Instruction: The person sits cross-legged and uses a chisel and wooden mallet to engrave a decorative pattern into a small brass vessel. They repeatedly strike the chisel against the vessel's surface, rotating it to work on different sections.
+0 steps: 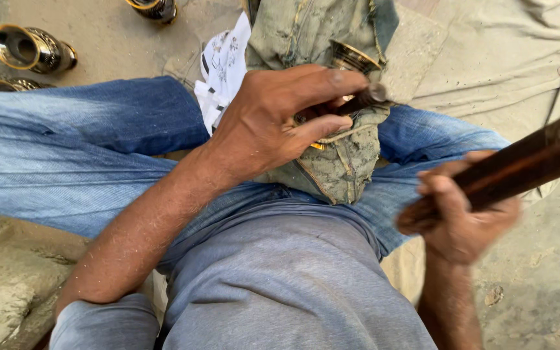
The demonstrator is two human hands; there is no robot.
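Seated person, left hand (273,123) on a small tool over a cloth-wrapped brass piece (352,58), right hand (465,217) gripping a dark wooden rod (520,165).

One printed item noted: a white paper sheet (223,68) with black markings, crumpled, lying far of the left knee, just left of the grey-green cloth (338,162). The brass piece is gold-rimmed with a dark patterned body, mostly hidden in the cloth, resting on the jeans (92,149) at centre. Left fingers are closed, thumb and forefinger pinching a short dark tool (364,98) set against the piece. Right fingers are wrapped tight round the near end of the rod, which runs up to the right edge; that hand is blurred. Similar brass vessels (30,48) lie on the sandy floor at far left.
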